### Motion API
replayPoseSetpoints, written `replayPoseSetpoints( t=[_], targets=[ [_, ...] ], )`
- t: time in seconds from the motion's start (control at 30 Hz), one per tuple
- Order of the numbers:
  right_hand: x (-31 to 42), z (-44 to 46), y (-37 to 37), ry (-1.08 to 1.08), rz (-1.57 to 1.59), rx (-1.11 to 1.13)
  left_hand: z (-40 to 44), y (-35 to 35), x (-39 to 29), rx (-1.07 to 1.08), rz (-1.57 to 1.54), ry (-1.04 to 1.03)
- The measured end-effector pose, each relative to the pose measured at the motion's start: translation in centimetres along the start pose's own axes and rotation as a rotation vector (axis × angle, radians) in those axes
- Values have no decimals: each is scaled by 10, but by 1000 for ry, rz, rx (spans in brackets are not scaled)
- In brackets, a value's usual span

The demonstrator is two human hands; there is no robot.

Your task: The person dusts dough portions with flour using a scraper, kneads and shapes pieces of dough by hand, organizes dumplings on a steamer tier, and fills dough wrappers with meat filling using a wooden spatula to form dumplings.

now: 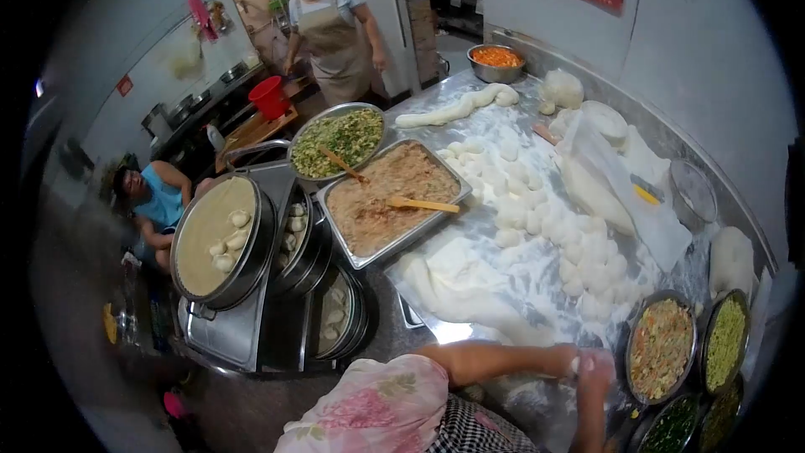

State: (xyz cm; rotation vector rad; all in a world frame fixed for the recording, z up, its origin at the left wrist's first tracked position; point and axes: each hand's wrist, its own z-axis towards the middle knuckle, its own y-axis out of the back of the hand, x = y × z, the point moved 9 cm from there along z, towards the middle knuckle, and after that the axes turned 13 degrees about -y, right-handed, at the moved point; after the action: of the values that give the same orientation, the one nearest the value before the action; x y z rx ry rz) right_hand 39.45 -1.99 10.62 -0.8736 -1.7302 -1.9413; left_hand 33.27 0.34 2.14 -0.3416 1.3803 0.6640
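Note:
At the lower right, my left hand (565, 361) and my right hand (596, 367) are together above the floured metal table (537, 398). Their fingers are closed against each other, and a small white piece of dough (575, 364) shows between them. Flour coats the fingers, and part of the grip is hidden. Many flattened dough pieces (537, 210) lie beyond my hands in the flour. A thick mass of dough (453, 289) rests to their left. Close by on the right stands a bowl of chopped mixed filling (662, 348).
Left of the table, a tray of minced filling (386, 201) holds wooden spoons beside a bowl of green filling (340, 141). Steamers with buns (225, 243) stand further left. More filling bowls (726, 340) line the right edge. One person (331, 29) stands behind; another (159, 201) sits left.

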Motion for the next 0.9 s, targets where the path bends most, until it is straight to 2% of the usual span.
replayPoseSetpoints(
  t=[0.03, 0.07, 0.1, 0.2, 0.3, 0.33, 0.4, 0.43, 0.5, 0.57, 0.6, 0.63, 0.7, 0.77, 0.8, 0.83, 0.9],
  targets=[
    [11, -9, -2, 53, -195, -183, 1, 0, 0, 33, -110, 5],
    [15, -9, -6, 45, -142, -145, 1, 2, -2, 66, -218, 10],
    [22, -7, -9, 35, -87, -104, -10, 17, -60, 60, -353, -84],
    [15, -6, -27, 127, -79, -60, -27, 28, -74, 27, -232, -152],
    [21, -9, -39, 222, -102, -37, -36, 7, -23, 33, -275, -56],
    [25, -9, -42, 244, -101, -27, -37, 1, -9, 49, -111, -50],
    [-30, 14, -54, 138, -122, -321, -40, -10, 12, 85, 207, -34],
    [-54, 18, -53, 80, -138, -468, -36, -14, -12, 100, 235, -157],
    [-6, 15, -31, 204, -228, -345, -40, -22, -72, 161, 288, -389],
    [-10, 41, -19, 113, -62, -196, -21, -12, -62, -20, 338, -417],
    [-50, 52, -11, -83, 142, -102, -17, -11, -58, -106, 344, -428],
    [-87, 48, -11, -289, 348, -12, -19, -9, -56, -155, 495, -429],
    [-93, 5, -48, -123, 413, 58, -29, 1, -47, -201, 759, -419],
    [-92, -5, -62, -108, 457, 131, -43, 11, -38, -165, 938, -371],
    [-85, 3, -60, -181, 475, 174, -46, 18, -35, -126, 1010, -333],
    [-75, 7, -56, -263, 491, 221, -41, 32, -32, -213, 606, -206],
    [-55, 13, -46, -430, 518, 313, -34, 38, -16, -108, 433, -53]
  ],
)
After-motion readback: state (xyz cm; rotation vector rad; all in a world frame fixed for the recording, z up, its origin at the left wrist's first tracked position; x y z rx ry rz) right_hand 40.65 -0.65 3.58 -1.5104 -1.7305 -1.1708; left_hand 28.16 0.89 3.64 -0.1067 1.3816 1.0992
